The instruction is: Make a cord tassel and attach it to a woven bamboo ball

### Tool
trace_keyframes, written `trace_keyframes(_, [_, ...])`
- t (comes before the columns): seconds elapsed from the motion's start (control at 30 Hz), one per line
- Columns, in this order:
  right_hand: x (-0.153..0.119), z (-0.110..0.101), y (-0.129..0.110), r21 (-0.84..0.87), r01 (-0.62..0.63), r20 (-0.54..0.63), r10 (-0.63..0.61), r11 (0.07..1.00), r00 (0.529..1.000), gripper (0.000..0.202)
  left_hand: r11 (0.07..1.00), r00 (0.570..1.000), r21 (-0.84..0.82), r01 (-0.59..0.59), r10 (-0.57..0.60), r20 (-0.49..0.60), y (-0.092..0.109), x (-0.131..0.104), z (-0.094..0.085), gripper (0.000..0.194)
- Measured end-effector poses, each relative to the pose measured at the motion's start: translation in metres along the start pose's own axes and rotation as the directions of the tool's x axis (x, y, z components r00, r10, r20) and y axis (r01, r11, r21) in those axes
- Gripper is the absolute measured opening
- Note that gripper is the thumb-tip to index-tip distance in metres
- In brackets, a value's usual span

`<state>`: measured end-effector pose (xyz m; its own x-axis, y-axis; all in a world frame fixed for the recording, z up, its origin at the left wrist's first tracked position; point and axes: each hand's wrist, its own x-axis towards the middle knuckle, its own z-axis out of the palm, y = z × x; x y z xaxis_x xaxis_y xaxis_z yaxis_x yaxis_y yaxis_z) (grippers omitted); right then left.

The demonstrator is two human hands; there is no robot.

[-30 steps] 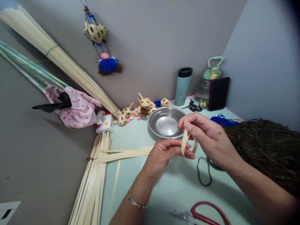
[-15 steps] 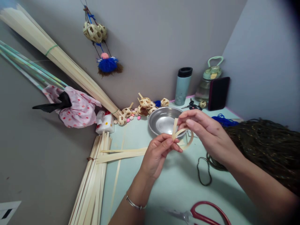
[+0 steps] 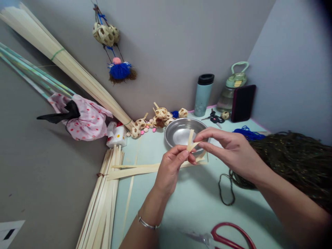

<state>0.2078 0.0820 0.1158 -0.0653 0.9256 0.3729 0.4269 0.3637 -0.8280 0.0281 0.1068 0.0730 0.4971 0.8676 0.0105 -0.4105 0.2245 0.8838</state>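
Note:
My left hand [image 3: 173, 166] pinches a pale bamboo strip [image 3: 190, 140] where it crosses itself, with one end sticking up past the thumb. My right hand [image 3: 228, 148] grips another stretch of the same strip between thumb and fingertips, just right of the crossing. Part of the strip's loop is hidden behind my right fingers. Both hands are held above the table, in front of a steel bowl [image 3: 171, 140]. Beneath my left hand, loose flat strips [image 3: 137, 172] lie across the table. Red-handled scissors [image 3: 215, 233] rest near the front edge of the view.
Bundled strips [image 3: 100, 204] stand at left. Small woven balls [image 3: 161, 112] sit along the wall. A tumbler [image 3: 203, 95], a water bottle [image 3: 228, 93], a phone [image 3: 243, 103] and keys [image 3: 216, 118] are at the back. Dark cord [image 3: 293, 162] is piled at right.
My right hand has come down and closed its fingertips on the strip near my left thumb. The round loop that showed between the hands is now drawn into a tighter bend.

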Motion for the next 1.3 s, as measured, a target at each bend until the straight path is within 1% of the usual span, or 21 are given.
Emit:
trace_keyframes(0.07, [0.000,0.001,0.004,-0.114,0.091,-0.093,-0.102,0.989,0.990,0.007,1.000,1.000,-0.006,-0.015,0.015,0.010,0.001,0.000,0.000,0.024])
trace_keyframes(0.13, [0.001,0.001,0.009,-0.210,0.107,-0.178,-0.146,0.972,0.973,0.006,0.999,0.999,-0.017,-0.036,0.036,0.011,0.003,0.000,0.000,0.025])
trace_keyframes(0.2, [0.002,0.001,0.012,-0.214,0.043,-0.249,-0.097,0.976,0.964,0.006,0.998,0.998,-0.017,-0.054,0.055,0.015,0.004,-0.001,0.000,0.022])
trace_keyframes(0.3, [0.004,-0.001,0.014,-0.023,-0.074,-0.282,0.064,0.997,0.957,0.005,0.998,0.997,0.016,-0.068,0.067,0.043,0.005,-0.003,0.001,0.022])
trace_keyframes(0.37, [0.006,-0.002,0.014,0.079,-0.124,-0.269,0.141,0.989,0.953,0.010,0.996,0.995,0.063,-0.061,0.056,0.077,0.006,-0.005,0.003,0.026])
trace_keyframes(0.5, [0.007,-0.003,0.011,0.143,-0.189,-0.214,0.217,0.972,0.953,0.014,0.988,0.990,0.150,-0.029,0.007,0.142,0.008,-0.010,0.007,0.025])
trace_keyframes(0.57, [0.006,-0.004,0.009,0.207,-0.224,-0.170,0.260,0.952,0.950,0.016,0.973,0.989,0.226,-0.048,0.015,0.146,0.008,-0.011,0.009,0.022])
trace_keyframes(0.63, [0.005,-0.005,0.005,0.247,-0.236,-0.144,0.276,0.940,0.950,0.016,0.929,0.990,0.359,-0.088,0.043,0.132,0.008,-0.011,0.010,0.018])
trace_keyframes(0.7, [0.004,-0.006,-0.001,0.249,-0.227,-0.118,0.262,0.942,0.958,0.014,0.867,0.991,0.486,-0.114,0.067,0.113,0.006,-0.009,0.012,0.016])
trace_keyframes(0.73, [0.003,-0.006,-0.004,0.237,-0.220,-0.092,0.248,0.946,0.965,0.013,0.845,0.993,0.523,-0.111,0.072,0.095,0.004,-0.007,0.012,0.015])
trace_keyframes(0.77, [0.002,-0.005,-0.008,0.221,-0.214,-0.057,0.232,0.951,0.971,0.013,0.841,0.995,0.531,-0.098,0.071,0.070,0.002,-0.006,0.012,0.014])
trace_keyframes(0.83, [0.000,-0.004,-0.013,0.185,-0.201,0.005,0.204,0.962,0.979,0.019,0.876,0.998,0.478,-0.060,0.060,0.016,-0.003,-0.003,0.012,0.011])
trace_keyframes(0.87, [-0.001,-0.003,-0.015,0.167,-0.198,0.022,0.197,0.966,0.980,0.022,0.896,0.999,0.443,-0.045,0.053,-0.005,-0.005,-0.002,0.012,0.011])
trace_keyframes(0.93, [-0.002,-0.001,-0.015,0.152,-0.204,0.028,0.202,0.967,0.979,0.020,0.911,0.998,0.410,-0.044,0.057,-0.019,-0.008,-0.001,0.011,0.010])
trace_keyframes(1.0, [-0.003,0.001,-0.012,0.166,-0.230,0.037,0.227,0.959,0.973,0.014,0.898,0.996,0.434,-0.068,0.088,-0.026,-0.008,-0.001,0.010,0.007])
trace_keyframes(1.07, [-0.003,0.002,-0.009,0.200,-0.250,0.049,0.246,0.947,0.968,0.012,0.893,0.994,0.443,-0.078,0.106,-0.038,-0.006,-0.002,0.009,0.006])
trace_keyframes(1.17, [-0.003,0.005,-0.007,0.247,-0.264,0.063,0.256,0.933,0.965,0.013,0.917,0.993,0.393,-0.072,0.102,-0.055,-0.004,-0.002,0.008,0.013])
trace_keyframes(1.23, [-0.003,0.007,-0.007,0.279,-0.283,0.104,0.264,0.918,0.959,0.015,0.936,0.994,0.348,-0.059,0.087,-0.066,-0.003,-0.002,0.008,0.017])
trace_keyframes(1.3, [-0.004,0.009,-0.008,0.301,-0.303,0.171,0.261,0.904,0.950,0.017,0.950,0.996,0.310,-0.034,0.057,-0.067,-0.003,-0.002,0.008,0.019])
